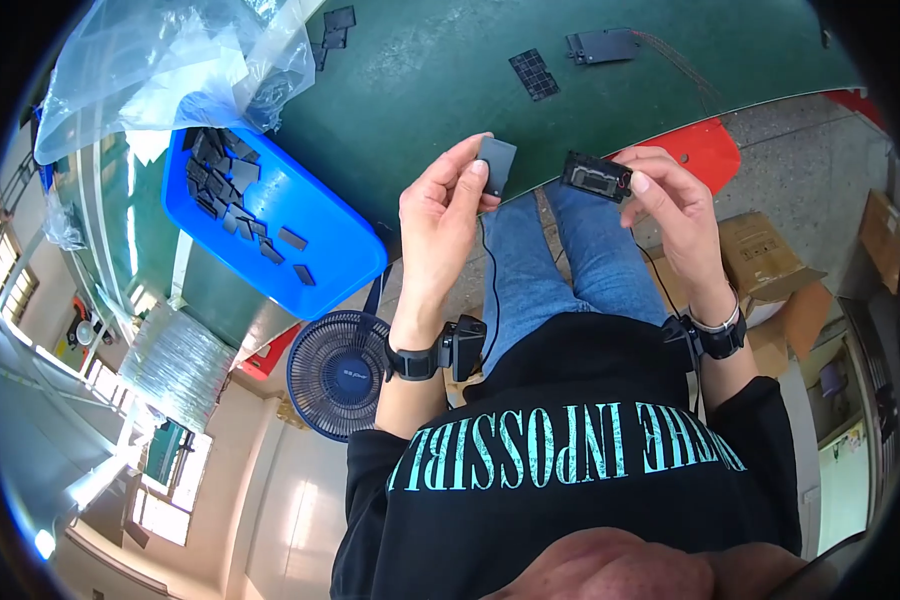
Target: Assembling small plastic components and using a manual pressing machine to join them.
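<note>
Above the near edge of the green table, my left hand (448,200) pinches a flat dark grey plastic cover (497,167) between thumb and fingers. To its right, my right hand (670,190) grips a black rectangular plastic housing (596,178) by its right end. The housing's inner side faces up, showing a paler rectangular part and a bit of red wire near my thumb. A gap separates the two pieces. Farther back on the table lie a black gridded plate (535,75) and a dark housing (604,46) with thin reddish wires trailing from it.
A blue plastic bin (335,250) at the left holds many small black plates. Clear plastic bags (170,60) lie beyond it, near a few black pieces (338,27). A dark blue fan (345,370) stands below the bin; a red stool (715,155) and cardboard boxes (765,255) are at the right.
</note>
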The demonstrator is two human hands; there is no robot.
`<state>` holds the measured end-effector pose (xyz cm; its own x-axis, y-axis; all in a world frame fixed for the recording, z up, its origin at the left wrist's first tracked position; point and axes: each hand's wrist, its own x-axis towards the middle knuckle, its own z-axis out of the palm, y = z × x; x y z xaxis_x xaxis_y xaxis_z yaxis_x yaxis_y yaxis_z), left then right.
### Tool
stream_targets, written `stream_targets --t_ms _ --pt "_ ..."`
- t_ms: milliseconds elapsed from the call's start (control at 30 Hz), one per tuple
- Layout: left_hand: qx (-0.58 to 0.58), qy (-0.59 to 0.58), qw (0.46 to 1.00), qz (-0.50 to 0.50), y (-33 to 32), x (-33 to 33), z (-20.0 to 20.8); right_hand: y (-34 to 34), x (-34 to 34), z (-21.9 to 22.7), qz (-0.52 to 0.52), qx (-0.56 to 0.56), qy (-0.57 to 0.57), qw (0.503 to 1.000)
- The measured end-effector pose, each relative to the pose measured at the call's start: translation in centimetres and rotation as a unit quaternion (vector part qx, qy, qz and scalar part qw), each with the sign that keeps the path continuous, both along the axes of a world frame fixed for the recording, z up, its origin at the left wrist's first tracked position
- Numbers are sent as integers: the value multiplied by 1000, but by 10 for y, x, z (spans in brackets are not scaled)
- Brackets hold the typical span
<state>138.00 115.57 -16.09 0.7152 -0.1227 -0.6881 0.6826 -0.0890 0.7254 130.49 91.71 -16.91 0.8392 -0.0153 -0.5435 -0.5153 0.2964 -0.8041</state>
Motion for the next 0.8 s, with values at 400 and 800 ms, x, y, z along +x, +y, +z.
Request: stream_targets --t_ms 400,800 --pt "126 -373 905 -162 -13 -26 10 35 17 1 -72 207 46 975" --pt "204 -469 837 -196 10 -33 64 29 31 51 -4 77 36 996"
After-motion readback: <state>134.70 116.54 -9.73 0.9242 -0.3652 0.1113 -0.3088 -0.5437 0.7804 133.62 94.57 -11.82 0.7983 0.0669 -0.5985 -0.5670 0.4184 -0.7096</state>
